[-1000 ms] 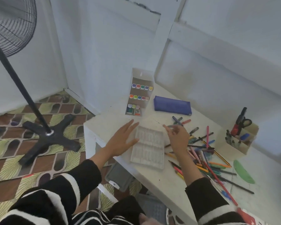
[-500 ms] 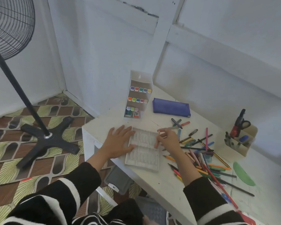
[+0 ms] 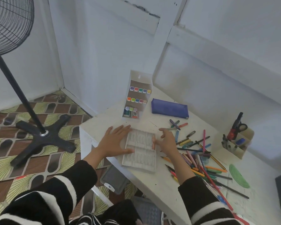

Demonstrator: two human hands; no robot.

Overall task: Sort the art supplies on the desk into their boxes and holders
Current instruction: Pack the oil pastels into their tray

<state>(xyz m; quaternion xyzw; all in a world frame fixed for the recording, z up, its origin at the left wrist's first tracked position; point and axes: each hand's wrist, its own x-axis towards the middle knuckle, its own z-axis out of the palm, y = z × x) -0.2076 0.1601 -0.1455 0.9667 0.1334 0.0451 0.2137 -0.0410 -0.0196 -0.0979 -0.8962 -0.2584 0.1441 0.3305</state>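
White desk (image 3: 152, 184) carries a clear tray (image 3: 140, 151), marker rack (image 3: 138, 96), blue pouch (image 3: 169, 108), scattered pencils (image 3: 201, 161), wooden holder (image 3: 234, 146)

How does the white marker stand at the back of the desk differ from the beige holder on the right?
The marker stand is white; the holder is beige. The marker stand rises tall with stepped rows; the holder is low with open-top compartments. The marker stand shows markers with coloured caps; the holder keeps scissors and dark pens. Both stand on the desk and store supplies.
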